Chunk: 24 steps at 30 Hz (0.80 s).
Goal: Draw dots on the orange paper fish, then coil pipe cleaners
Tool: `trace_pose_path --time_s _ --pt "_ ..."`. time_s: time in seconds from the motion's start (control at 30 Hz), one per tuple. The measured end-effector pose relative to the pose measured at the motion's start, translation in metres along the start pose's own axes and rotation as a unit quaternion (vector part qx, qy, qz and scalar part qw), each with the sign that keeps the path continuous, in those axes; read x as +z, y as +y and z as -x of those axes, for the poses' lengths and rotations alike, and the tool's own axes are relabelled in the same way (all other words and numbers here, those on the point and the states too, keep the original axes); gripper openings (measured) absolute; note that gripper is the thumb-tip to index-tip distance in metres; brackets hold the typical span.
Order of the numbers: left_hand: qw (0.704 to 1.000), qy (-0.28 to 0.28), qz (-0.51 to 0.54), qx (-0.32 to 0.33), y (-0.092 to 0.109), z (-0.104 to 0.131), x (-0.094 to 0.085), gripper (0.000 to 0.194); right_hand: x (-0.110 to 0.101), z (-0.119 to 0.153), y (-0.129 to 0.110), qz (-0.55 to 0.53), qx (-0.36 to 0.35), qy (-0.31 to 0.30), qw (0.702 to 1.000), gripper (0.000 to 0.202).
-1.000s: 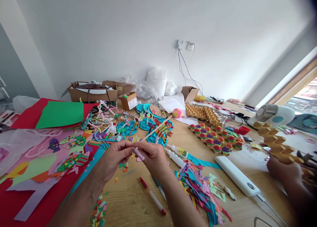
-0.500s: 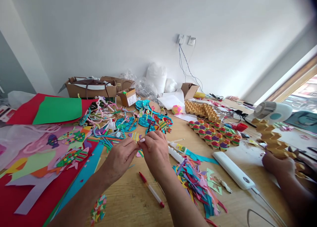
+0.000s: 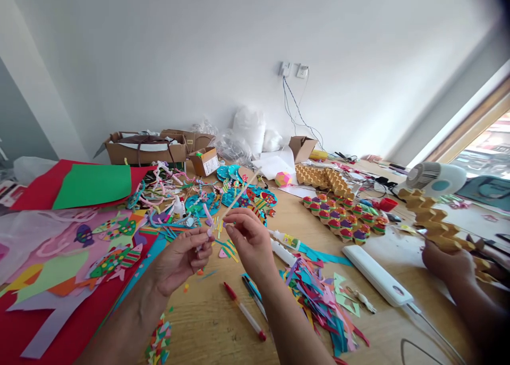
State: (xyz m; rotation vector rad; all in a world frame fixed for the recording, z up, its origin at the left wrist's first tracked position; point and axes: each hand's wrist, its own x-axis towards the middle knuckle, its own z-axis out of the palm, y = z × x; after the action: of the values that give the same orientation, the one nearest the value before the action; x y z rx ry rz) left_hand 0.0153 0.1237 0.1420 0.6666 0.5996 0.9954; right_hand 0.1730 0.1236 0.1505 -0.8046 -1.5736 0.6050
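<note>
My left hand (image 3: pixel 185 259) is closed around a small pale lilac strip (image 3: pixel 209 216), one end of which sticks up above the fingers. Beside it, my right hand (image 3: pixel 251 243) pinches a thin pale stick (image 3: pixel 241 195) that slants up and to the right. The fingertips of both hands are close together but apart. Beneath them lie yellow strips (image 3: pixel 218 227) and a small pink paper piece (image 3: pixel 223 253). A red pen (image 3: pixel 244 312) rests on the table, with a blue pen (image 3: pixel 253 289) partly behind my right forearm.
At right, another person's hand (image 3: pixel 450 266) holds an egg-carton piece (image 3: pixel 434 219). A painted egg carton (image 3: pixel 342 216), a white power bank (image 3: pixel 376 274), paper strips (image 3: pixel 314 301) and a fan (image 3: pixel 434 179) lie on that side. Coloured sheets (image 3: pixel 95 187) cover the left.
My hands, joined before, have drawn slightly apart. The lilac strip in the left hand and the stick in the right now show. The view has shifted slightly.
</note>
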Motion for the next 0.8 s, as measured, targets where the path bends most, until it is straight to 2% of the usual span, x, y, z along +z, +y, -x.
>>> trace_pose_path --time_s 0.07,0.13,0.23,0.33,0.43,0.53,0.63,0.73,0.8 --pt "0.999 -0.013 0.027 -0.018 -0.001 0.002 0.004 0.017 -0.001 -0.002 0.010 -0.123 0.062 -0.035 0.990 0.010" --pt "0.999 -0.017 0.036 -0.029 -0.002 0.004 0.006 0.016 -0.001 -0.002 0.018 -0.212 0.130 -0.061 0.967 0.011" --pt "0.999 -0.020 0.031 -0.038 -0.005 0.003 0.007 0.016 0.000 0.001 0.025 -0.259 0.183 -0.073 0.946 0.015" --pt "0.999 -0.022 0.032 -0.038 -0.008 0.001 0.006 0.018 0.000 0.002 0.025 -0.235 0.166 -0.119 0.950 0.019" --pt "0.999 -0.018 0.017 -0.034 -0.008 -0.001 0.003 0.021 0.000 0.000 0.022 -0.173 0.111 -0.152 0.967 0.014" --pt "0.999 -0.005 -0.032 -0.009 -0.007 -0.002 0.000 0.022 0.000 -0.003 0.019 -0.065 0.035 -0.132 0.988 0.008" --pt "0.993 0.014 -0.115 0.028 -0.004 -0.001 0.000 0.021 0.000 -0.004 0.016 0.027 0.006 -0.106 0.994 0.014" --pt "0.963 0.038 -0.249 0.098 -0.001 0.000 0.001 0.018 0.002 -0.002 0.015 0.066 0.042 -0.079 0.994 0.015" --pt "0.907 0.054 -0.377 0.182 -0.001 0.000 0.003 0.015 0.003 -0.001 0.016 0.028 0.113 -0.077 0.990 0.014"
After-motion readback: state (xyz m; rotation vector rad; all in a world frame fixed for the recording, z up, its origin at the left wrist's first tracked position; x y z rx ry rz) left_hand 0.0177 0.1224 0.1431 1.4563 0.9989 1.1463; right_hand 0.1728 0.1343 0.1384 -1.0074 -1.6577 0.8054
